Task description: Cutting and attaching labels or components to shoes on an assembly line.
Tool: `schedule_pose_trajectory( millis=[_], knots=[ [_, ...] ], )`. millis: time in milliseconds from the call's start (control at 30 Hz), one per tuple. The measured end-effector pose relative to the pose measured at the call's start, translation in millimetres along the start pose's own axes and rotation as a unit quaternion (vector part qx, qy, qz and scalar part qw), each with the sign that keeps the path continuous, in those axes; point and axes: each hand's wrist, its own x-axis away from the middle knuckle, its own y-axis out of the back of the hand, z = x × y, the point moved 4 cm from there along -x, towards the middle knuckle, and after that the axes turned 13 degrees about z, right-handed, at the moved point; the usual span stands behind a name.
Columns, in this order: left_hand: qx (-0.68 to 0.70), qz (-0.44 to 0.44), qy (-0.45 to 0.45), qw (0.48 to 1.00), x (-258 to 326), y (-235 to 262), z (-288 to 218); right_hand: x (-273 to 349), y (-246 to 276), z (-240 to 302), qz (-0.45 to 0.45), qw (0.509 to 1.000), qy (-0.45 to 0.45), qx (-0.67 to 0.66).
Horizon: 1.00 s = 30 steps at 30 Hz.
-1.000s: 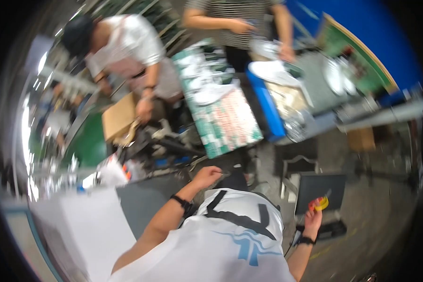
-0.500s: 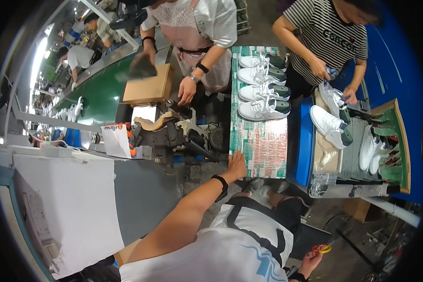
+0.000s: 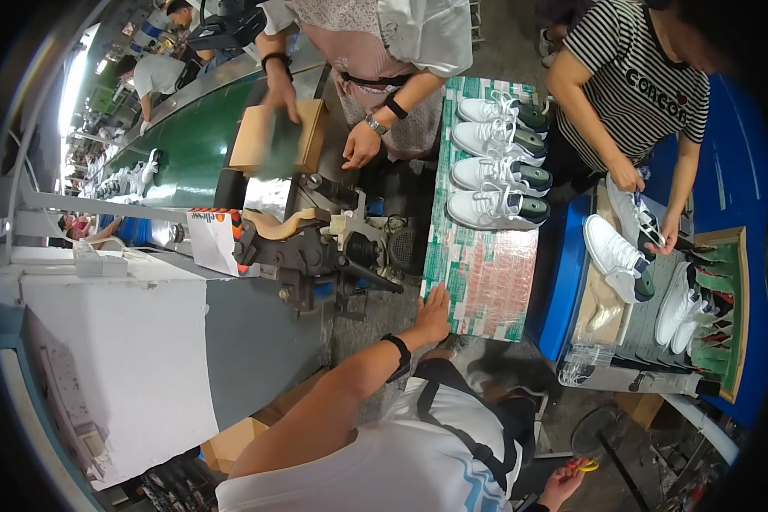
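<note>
Your left hand lies flat, grip released, on the near edge of the patterned tabletop at frame centre; its long axis runs up-frame. Four white shoes fill its far half, the near half bare. Your right hand, lower right, pinches a small yellow object.

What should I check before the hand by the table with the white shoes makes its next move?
1. Left hand free: ok, open and flat at the near edge of the patterned table.
2. Row of white shoes tidy: ok, four side by side at the far end.
3. Right hand free: not ok, it holds a small yellow thing.
4. What the yellow thing is: cannot tell.
5. Other people's hands away from the near edge: ok.
</note>
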Motion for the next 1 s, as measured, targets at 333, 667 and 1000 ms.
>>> schedule_pose_trajectory(
  millis=[333,667,1000],
  knots=[
    [-0.192,-0.141,-0.170,0.956,-17,-25,73,16,-75,1,-0.018,0.984,-0.007,0.175],
    [-0.174,-0.039,0.129,0.975,-92,-20,68,-45,33,143,-0.098,0.984,0.089,-0.117],
    [0.073,0.011,0.042,0.996,-125,-103,-112,-217,122,508,-0.063,0.961,0.235,-0.135]
  ],
)
